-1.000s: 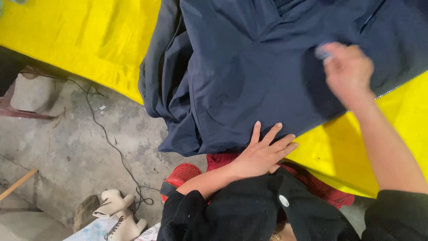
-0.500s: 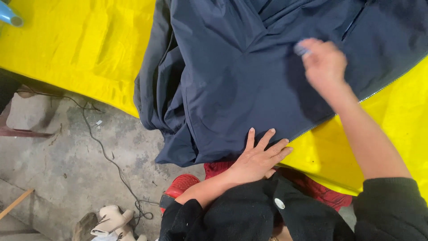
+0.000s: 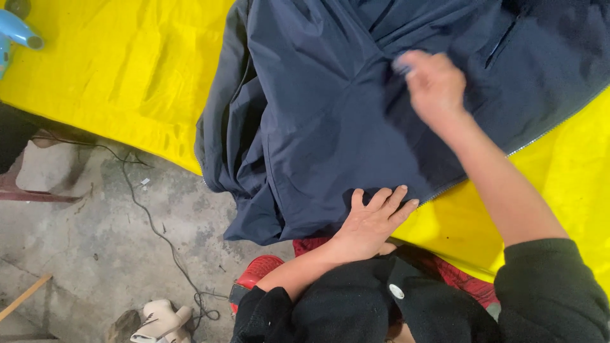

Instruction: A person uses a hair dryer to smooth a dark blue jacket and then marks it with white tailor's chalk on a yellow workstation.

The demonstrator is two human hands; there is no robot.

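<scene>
Looking down from the head view: left hand [image 3: 372, 219] presses flat, fingers spread, on the navy jacket [image 3: 318, 127] at the yellow table [image 3: 114, 82] edge; right hand [image 3: 435, 86] pinches something small, blurred. Overhanging fabric could slide floorward.

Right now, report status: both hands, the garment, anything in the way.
Left hand flat, fingers spread, on navy jacket hem by the zipper. Right hand on the fabric higher up, pinching something small, blurred. Jacket spread on yellow table cover, part hanging over the edge. Nothing in the way.
</scene>
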